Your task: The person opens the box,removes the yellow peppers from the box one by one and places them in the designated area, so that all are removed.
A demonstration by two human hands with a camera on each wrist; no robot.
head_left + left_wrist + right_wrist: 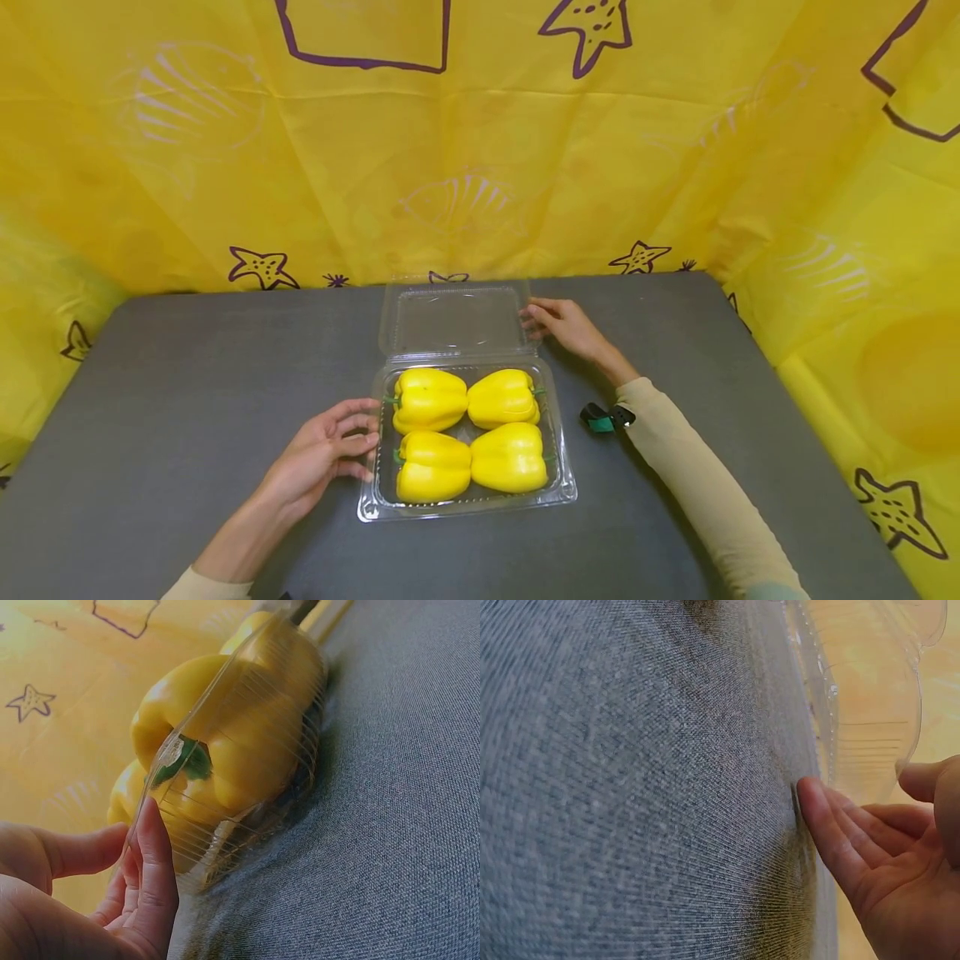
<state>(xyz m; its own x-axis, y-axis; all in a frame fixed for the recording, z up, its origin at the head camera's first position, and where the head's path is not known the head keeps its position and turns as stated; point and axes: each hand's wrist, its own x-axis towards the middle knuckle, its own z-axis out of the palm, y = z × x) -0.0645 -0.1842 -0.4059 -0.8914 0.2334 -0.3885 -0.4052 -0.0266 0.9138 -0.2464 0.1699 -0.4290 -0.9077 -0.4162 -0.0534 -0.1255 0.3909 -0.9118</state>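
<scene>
Bell peppers [510, 458] are yellow; stems [196, 761] are green. The clamshell container [564, 488] is clear. The tabletop [210, 358] is grey. The yellow backdrop [345, 142] carries purple starfish [259, 268] outlines and pale striped fish [197, 96]. Sleeves [690, 458] are beige.

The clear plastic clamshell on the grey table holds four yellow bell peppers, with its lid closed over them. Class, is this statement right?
Not closed: the head view shows the lid folded open behind the yellow bell peppers. The clear plastic clamshell on the grey table does hold four of them.

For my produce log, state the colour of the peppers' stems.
Green stems; the left wrist view shows one best.
</scene>
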